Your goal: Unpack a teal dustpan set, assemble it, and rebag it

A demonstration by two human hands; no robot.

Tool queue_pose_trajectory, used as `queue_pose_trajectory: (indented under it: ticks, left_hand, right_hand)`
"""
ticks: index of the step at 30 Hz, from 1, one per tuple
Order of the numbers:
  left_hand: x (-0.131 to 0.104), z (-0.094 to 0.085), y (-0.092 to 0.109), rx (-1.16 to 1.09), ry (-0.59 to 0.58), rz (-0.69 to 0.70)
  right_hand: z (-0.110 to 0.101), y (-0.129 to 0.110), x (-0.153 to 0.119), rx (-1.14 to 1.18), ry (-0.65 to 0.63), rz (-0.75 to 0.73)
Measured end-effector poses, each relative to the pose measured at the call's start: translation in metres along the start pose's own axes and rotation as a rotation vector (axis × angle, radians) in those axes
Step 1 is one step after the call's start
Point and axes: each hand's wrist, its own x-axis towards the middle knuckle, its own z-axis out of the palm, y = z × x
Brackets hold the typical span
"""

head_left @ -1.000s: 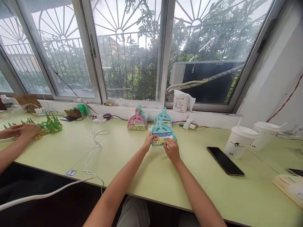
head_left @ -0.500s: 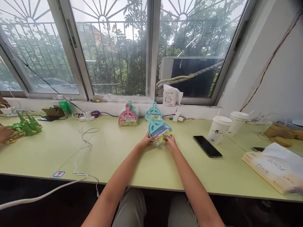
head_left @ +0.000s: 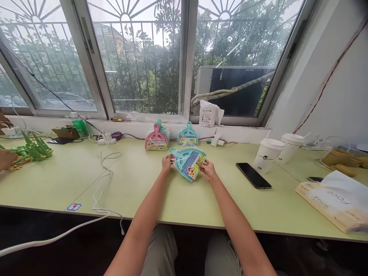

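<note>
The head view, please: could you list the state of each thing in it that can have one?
Teal dustpan set: packaged, tilted, handle to the left, held at both ends.
Left hand: grip on the handle end.
Right hand: grip on the label end.
Phone: screen dark, lying flat.
Two paper cups: upright, lidded, with straws.
Pink dustpan stack: leaning against the sill.

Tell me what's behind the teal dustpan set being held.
Behind the teal plastic dustpan-and-brush set, held by left hand and right hand, a pink-fronted stack and another teal set lean at the sill. The stack's rear items are mostly covered.
</note>
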Motion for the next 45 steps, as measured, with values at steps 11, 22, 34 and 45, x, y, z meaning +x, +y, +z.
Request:
queue_pose_trajectory:
  ticks: [11, 22, 34, 45]
  left_hand:
    - [-0.018, -0.026, 0.029, 0.546, 0.147, 0.46]
    - [-0.014, -0.033, 0.03, 0.193, 0.026, 0.085]
    - [-0.008, -0.043, 0.022, 0.106, -0.13, 0.003]
    - [-0.027, -0.075, 0.042, 0.587, 0.848, -0.015]
  right_hand:
    - [0.005, -0.007, -0.012, -0.109, -0.197, 0.025]
    - [-0.001, -0.014, -0.009, -0.222, -0.26, 0.023]
    - [-0.014, -0.022, -0.005, -0.234, -0.301, 0.038]
    - [-0.042, -0.014, 0.022, 0.09, 0.278, -0.051]
